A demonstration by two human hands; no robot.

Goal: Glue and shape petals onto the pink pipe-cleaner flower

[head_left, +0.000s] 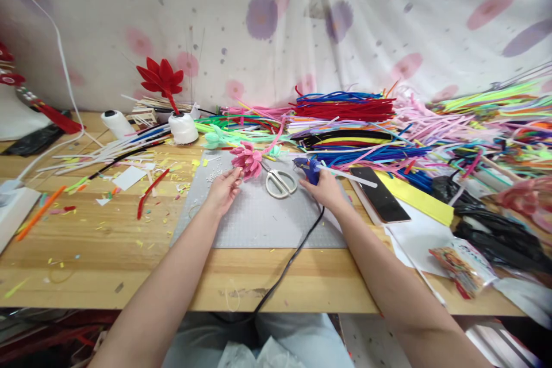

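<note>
In the head view, my right hand (321, 187) is wrapped round a blue hot glue gun (307, 169), with a translucent glue stick (351, 176) poking out of its back. My left hand (224, 188) is closed in a pinch at the near left edge of a pink fuzzy flower (247, 159); whatever lies between the fingertips is too small to make out. The flower's pink stem reaches back to the right. Between my hands lie scissors (280, 183) with pale handles on a grey cutting mat (267, 224). Small white beads (214, 176) are scattered left of the flower.
Bundles of coloured pipe cleaners (345, 109) line the back and right. A red flower (161, 77) rises from a white thread spool (183, 127). A phone (382, 194) and snack packet (463, 264) lie right. The black cord (288, 264) crosses the table's front edge.
</note>
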